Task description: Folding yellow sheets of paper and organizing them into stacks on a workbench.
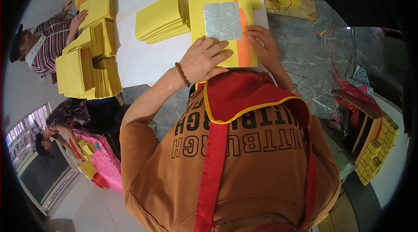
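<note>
At L edge of table (pixel 128 53), yellow piles (pixel 74 71) are stood; mid-table, a yellow stack (pixel 159 16) is set. By table's R edge, yellow sheet (pixel 197 18) is laid, part-covered by L hand (pixel 203 57), fingers loosely bent; pinch can't be told. It's topped w/ silver sq. (pixel 222 18) & orange strip (pixel 244 55), latter touched by R hand (pixel 264 47), fingers half-curled; grip can't be told.

At right, red string (pixel 347 85) tangled over a brown box (pixel 370 134), with yellow blocks (pixel 379 149) just beside it; farther up, a wooden board (pixel 310 7) and grey floor (pixel 315 73). At left, a co-worker (pixel 48 51) in stripes, a second co-worker (pixel 67 114) by pink cloth (pixel 109 166), and a window (pixel 37 127).
</note>
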Demonstrator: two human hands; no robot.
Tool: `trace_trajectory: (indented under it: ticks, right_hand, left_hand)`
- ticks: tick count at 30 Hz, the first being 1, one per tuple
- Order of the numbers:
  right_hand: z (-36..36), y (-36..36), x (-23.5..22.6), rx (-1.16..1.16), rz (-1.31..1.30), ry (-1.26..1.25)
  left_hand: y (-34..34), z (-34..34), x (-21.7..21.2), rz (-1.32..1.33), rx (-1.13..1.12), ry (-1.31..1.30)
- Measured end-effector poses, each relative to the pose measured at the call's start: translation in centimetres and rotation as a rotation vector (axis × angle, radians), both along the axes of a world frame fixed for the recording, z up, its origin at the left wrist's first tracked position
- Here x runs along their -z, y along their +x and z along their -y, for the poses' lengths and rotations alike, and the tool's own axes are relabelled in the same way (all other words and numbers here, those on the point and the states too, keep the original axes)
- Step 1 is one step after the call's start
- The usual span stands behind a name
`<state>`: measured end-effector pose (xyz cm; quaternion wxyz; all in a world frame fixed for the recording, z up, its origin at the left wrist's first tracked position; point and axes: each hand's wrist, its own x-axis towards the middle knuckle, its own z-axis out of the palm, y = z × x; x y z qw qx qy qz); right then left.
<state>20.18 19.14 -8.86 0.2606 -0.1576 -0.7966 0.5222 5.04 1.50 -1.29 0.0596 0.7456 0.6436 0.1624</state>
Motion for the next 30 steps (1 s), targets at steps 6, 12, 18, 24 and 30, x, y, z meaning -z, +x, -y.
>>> trace_trajectory:
  ticks: [6, 12, 18, 24, 30]
  right_hand:
    - [-0.2, 0.1, 0.0, -0.006, 0.012, -0.154]
    - [-0.2, -0.1, 0.4, 0.005, -0.003, -0.149]
    - [-0.2, -0.1, 0.4, 0.006, 0.007, -0.132]
    - [-0.2, -0.2, 0.4, 0.016, 0.007, -0.132]
    - [-0.2, -0.2, 0.4, 0.007, 0.007, -0.170]
  left_hand:
    - [-0.6, -0.5, 0.4, 0.470, -0.066, 0.021]
    - [-0.7, -0.7, 0.5, 0.631, -0.218, -0.059]
    - [-0.8, -0.6, 0.6, 0.805, -0.344, -0.201]
    - [-1.0, -0.9, 0.4, 0.909, -0.383, -0.262]
    - [-1.4, -1.1, 0.7, 1.039, -0.409, -0.335]
